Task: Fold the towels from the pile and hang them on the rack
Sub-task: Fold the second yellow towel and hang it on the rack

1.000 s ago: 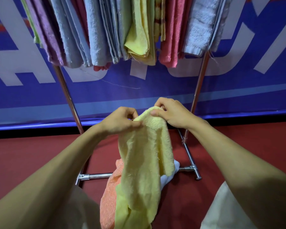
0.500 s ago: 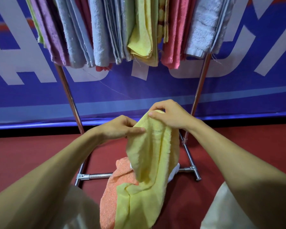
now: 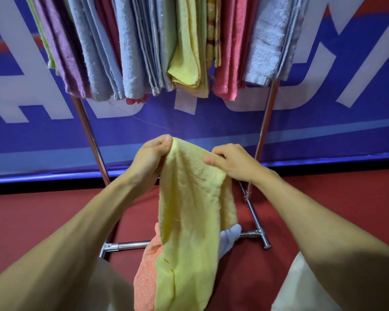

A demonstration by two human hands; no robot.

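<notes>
Two hands share one yellow towel [image 3: 189, 209]. The left hand [image 3: 151, 156] pinches a top corner, its fingers [image 3: 164, 140] curled tight on the cloth. The right hand [image 3: 233, 163] grips the top edge a little further along, thumb in front and the other fingers folded over the back. Between them the edge sags slightly. The rest of the towel hangs straight down in front of the person, and its creases do not show whether it is single or loosely doubled.

Its lower end drapes over what remains of the pile: an orange towel [image 3: 144, 279] and, peeking out to the right, a white towel [image 3: 228, 240]. Both lie low between the person's knees, just in front of the base bar [image 3: 130, 245] on the red floor [image 3: 32, 221].

Just beyond stands the rack [image 3: 264, 122]. Its top rail is above the frame, but it is crowded with hung towels [image 3: 130, 52] in purple, blue-grey, yellow, pink and pale lilac, all pressed side by side.

Most of the job looks done. The yellow towel seems to be only at the start of its fold, so it needs halving and then hanging. At least two more towels wait underneath it. Free space on the rail cannot be seen, and fitting the last few in may be tight.
</notes>
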